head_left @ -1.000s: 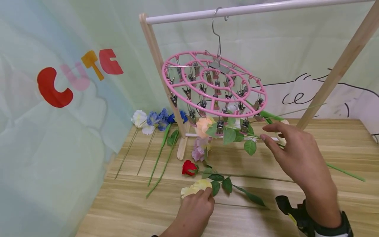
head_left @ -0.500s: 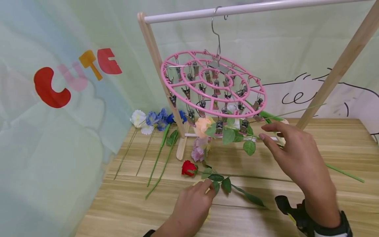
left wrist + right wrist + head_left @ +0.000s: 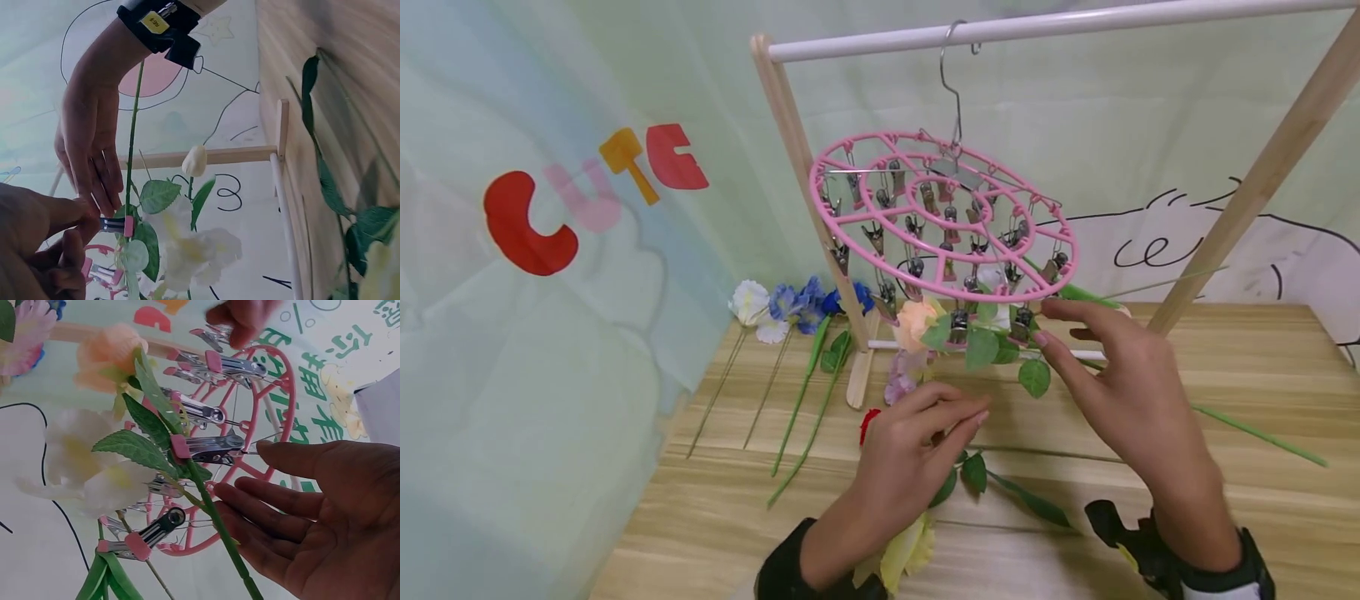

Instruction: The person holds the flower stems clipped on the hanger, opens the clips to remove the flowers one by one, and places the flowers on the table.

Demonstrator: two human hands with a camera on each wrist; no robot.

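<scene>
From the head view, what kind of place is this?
Likely a staged indoor craft or hobby corner: a wooden table set against printed fabric backdrops, a wooden rack holding a pink clip hanger, and artificial flowers laid out.
</scene>
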